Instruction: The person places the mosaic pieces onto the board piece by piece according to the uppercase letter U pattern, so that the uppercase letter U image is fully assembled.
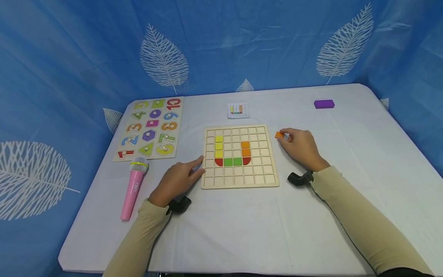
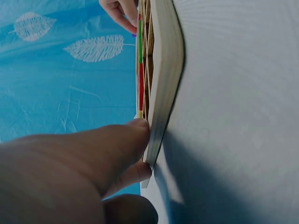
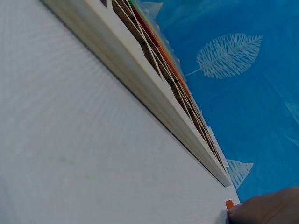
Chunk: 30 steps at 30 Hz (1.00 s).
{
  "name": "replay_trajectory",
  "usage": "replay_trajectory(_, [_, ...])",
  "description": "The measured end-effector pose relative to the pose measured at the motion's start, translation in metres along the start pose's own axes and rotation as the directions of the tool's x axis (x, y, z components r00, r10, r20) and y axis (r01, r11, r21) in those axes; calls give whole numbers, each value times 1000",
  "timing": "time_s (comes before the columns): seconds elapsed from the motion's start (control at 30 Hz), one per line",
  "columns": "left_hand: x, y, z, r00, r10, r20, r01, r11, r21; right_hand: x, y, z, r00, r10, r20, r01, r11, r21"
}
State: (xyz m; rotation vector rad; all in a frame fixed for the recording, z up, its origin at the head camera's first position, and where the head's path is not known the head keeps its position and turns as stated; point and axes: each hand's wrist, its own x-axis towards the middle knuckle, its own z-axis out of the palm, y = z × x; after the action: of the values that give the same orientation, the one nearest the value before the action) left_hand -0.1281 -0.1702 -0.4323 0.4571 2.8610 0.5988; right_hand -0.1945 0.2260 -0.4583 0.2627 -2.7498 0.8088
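Note:
A wooden grid board (image 1: 238, 181) lies in the middle of the table, with yellow, red, green and orange tiles set in its cells in a U shape. My left hand (image 1: 178, 179) touches the board's left edge with thumb and a finger extended; the left wrist view shows the thumb (image 2: 135, 133) against the rim. To the right of the board, my right hand (image 1: 302, 146) pinches a small orange tile (image 1: 278, 135) just off the table. That orange tile (image 3: 229, 204) shows only partly in the right wrist view, beside the thumb.
A pattern card (image 1: 238, 110) lies behind the board. On the left are a number-and-shape puzzle board (image 1: 152, 129) and a pink microphone (image 1: 133, 188). A purple block (image 1: 324, 104) sits at the back right. Blue curtain (image 1: 270, 42) hangs behind the table.

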Motion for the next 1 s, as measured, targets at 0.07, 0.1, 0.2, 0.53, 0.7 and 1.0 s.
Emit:
replay_trajectory(0.07, [0, 0, 0, 1000, -1, -1, 1, 1000, 0, 0, 0, 0, 1000, -4, -3, 4, 1000, -4])
replay_trajectory(0.1, [0, 0, 0, 1000, -3, -1, 3, 1000, 0, 1, 0, 0, 1000, -5, -3, 5, 1000, -5])
replay_trajectory(0.2, [0, 0, 0, 1000, -6, -2, 6, 1000, -3, 1, -1, 0, 1000, -5, -3, 5, 1000, -7])
replay_trajectory(0.53, [0, 0, 0, 1000, 6, -6, -7, 1000, -5, 0, -1, 0, 1000, 6, 0, -6, 1000, -7])
replay_trajectory(0.7, [1, 0, 0, 1000, 20, -6, -20, 1000, 0, -1, -1, 1, 1000, 9, 1, -9, 1000, -3])
replay_trajectory(1.0, [0, -2, 1, 1000, 3, -8, -3, 1000, -8, 1, -5, 1, 999, 23, 26, -23, 1000, 15])
